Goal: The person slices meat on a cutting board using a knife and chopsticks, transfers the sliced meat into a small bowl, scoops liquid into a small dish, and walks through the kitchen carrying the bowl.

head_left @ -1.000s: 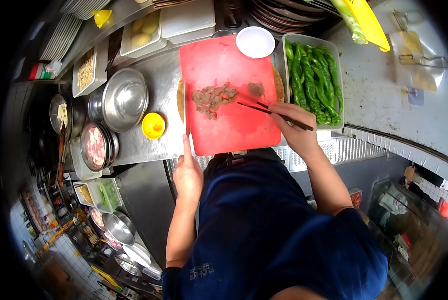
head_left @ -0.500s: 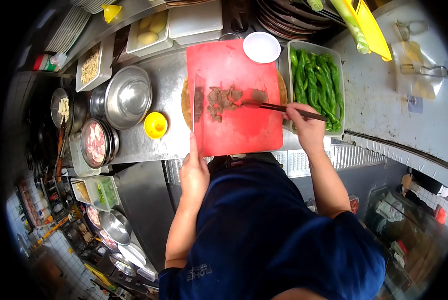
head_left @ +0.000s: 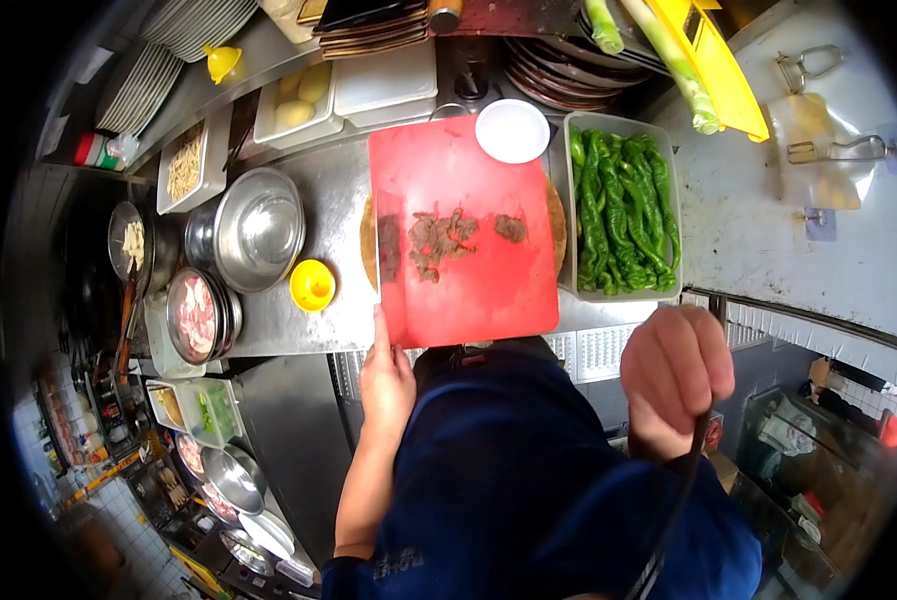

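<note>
My left hand (head_left: 384, 378) is closed around the handle of a cleaver (head_left: 391, 255). Its wide blade stands near the left side of the red cutting board (head_left: 459, 315). Beside the blade lies a loose pile of sliced brown meat (head_left: 439, 242), with a smaller clump of meat (head_left: 511, 229) to the right. My right hand (head_left: 677, 370) is raised close to the camera, off the board's right side, fingers wrapped round dark chopsticks (head_left: 681, 515). The chopsticks point down toward my chest, and their tips are out of view. A white bowl (head_left: 513, 130) sits on the board's far right corner.
Right of the board, a tub (head_left: 569, 200) holds long green peppers (head_left: 619, 215). To the left stand a steel bowl (head_left: 260, 230), a yellow cup (head_left: 313, 286) and a bowl of raw meat (head_left: 197, 318). Lidded white containers (head_left: 384, 85) line the back.
My right hand has lifted the chopsticks from the meat and come back toward me and the camera. The left hand still holds the cleaver at the board's left. The view has shifted slightly.
</note>
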`<state>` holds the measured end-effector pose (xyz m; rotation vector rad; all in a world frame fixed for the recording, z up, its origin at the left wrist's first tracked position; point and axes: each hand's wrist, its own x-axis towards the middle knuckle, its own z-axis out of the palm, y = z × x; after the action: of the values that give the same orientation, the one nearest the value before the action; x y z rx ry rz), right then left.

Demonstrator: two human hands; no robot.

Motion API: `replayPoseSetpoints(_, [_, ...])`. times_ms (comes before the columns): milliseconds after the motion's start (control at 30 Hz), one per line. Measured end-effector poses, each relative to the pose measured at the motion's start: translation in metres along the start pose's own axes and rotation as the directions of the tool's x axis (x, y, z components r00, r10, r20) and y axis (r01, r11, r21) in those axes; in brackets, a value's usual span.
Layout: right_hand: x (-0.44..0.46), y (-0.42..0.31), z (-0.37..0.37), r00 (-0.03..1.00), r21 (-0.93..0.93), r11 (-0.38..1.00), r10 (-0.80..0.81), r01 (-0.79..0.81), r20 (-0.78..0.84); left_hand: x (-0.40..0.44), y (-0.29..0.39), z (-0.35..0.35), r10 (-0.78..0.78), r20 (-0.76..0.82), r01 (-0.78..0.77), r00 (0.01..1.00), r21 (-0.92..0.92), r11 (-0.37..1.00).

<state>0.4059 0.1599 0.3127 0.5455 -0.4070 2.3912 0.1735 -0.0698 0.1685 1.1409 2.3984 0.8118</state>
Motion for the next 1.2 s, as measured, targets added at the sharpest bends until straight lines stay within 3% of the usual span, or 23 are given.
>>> replayPoseSetpoints(33, [0.005,0.005,0.009,1.000,0.058,0.998,0.008,-0.009,0.019,0.001,-0.005,0.004,-0.016,-0.004,0.016,1.000,-0.048,0.999])
replayPoseSetpoints(67, [0.019,0.014,0.031,0.993,0.126,0.991,-0.018,0.033,-0.119,-0.003,-0.018,0.010,-0.049,0.015,0.050,0.999,-0.113,0.992])
replayPoseSetpoints(100, [0.014,0.013,0.034,0.988,0.119,0.993,-0.005,0.023,-0.156,-0.007,-0.017,0.009,-0.086,0.042,0.092,0.995,-0.172,0.981])
replayPoseSetpoints(167, [0.011,0.009,0.026,0.981,0.108,0.994,0.033,-0.012,-0.191,-0.007,-0.013,0.007,-0.118,0.047,0.122,0.992,-0.097,0.988])
replayPoseSetpoints(233, [-0.017,-0.009,-0.010,0.933,-0.102,0.995,-0.052,0.017,-0.356,-0.008,-0.027,0.012,-0.120,0.041,0.124,0.992,-0.108,0.986])
replayPoseSetpoints(267, [-0.024,-0.018,-0.027,0.827,-0.363,0.932,-0.211,0.010,-0.520,-0.008,-0.027,0.011,-0.109,0.033,0.111,0.994,-0.105,0.988])
replayPoseSetpoints(300, [-0.030,-0.029,-0.047,0.786,-0.592,0.805,-0.337,-0.045,-0.518,-0.008,-0.012,0.002,-0.078,0.021,0.079,0.997,-0.084,0.993])
replayPoseSetpoints(367, [-0.031,-0.040,-0.054,0.744,-0.781,0.556,-0.385,-0.285,-0.546,-0.011,-0.004,-0.003,-0.039,0.026,0.041,0.999,-0.080,0.996])
replayPoseSetpoints(467, [-0.040,-0.049,-0.068,0.748,-0.833,0.124,-0.383,-0.539,-0.541,-0.015,0.003,-0.008,0.055,0.070,-0.052,0.996,-0.049,0.997])
replayPoseSetpoints(567, [-0.035,-0.040,-0.074,0.725,-0.796,0.098,-0.358,-0.597,-0.588,-0.012,0.028,-0.020,0.194,0.147,-0.209,0.970,0.090,0.974])
replayPoseSetpoints(600, [-0.035,-0.040,-0.079,0.774,-0.819,0.013,-0.316,-0.574,-0.548,-0.012,0.030,-0.020,0.187,0.202,-0.210,0.961,0.101,0.972])
replayPoseSetpoints(700, [-0.031,-0.033,-0.091,0.680,-0.776,0.159,-0.396,-0.611,-0.617,-0.010,0.037,-0.016,0.149,0.312,-0.204,0.938,0.152,0.967])
replayPoseSetpoints(833, [-0.033,-0.031,-0.110,0.630,-0.733,0.195,-0.399,-0.652,-0.666,-0.013,0.031,-0.005,0.172,0.307,-0.230,0.936,0.166,0.959])
replayPoseSetpoints(967, [-0.033,-0.030,-0.117,0.659,-0.742,0.109,-0.389,-0.661,-0.644,-0.014,0.034,-0.002,0.174,0.298,-0.233,0.939,0.177,0.956])
replayPoseSetpoints(1200, [-0.031,-0.031,-0.113,0.569,-0.665,0.175,-0.390,-0.727,-0.724,-0.016,0.058,-0.005,0.232,0.213,-0.278,0.949,0.218,0.936])
